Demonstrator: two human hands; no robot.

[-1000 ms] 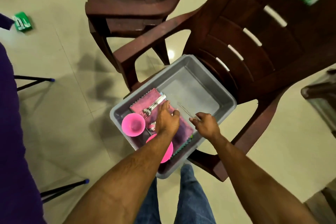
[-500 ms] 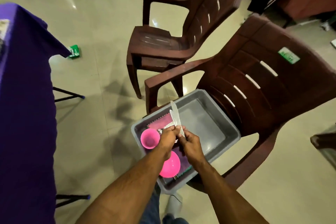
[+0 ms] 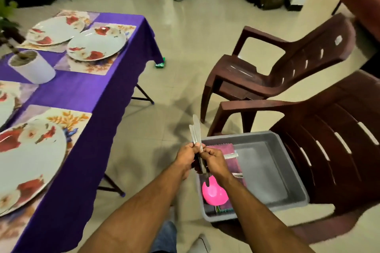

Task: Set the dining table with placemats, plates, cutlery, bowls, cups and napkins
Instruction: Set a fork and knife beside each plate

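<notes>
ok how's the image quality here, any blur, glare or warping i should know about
Head view: wide-angle warping bows the purple table and stretches the near plate at the left edge; motion blur softens the frame, including the knives that both hands hold; soft glare sits on the floor tiles; the top left corner is dark.

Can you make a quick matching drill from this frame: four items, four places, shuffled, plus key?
Items:
1. knives
2. pink bowl
3. grey tub
4. floral plates

Places:
A. on the seat of the near brown chair
B. on placemats on the purple table
C. held between left hand and right hand
D. inside the tub, at its near end

Pairs: 1-C, 2-D, 3-A, 4-B
</notes>
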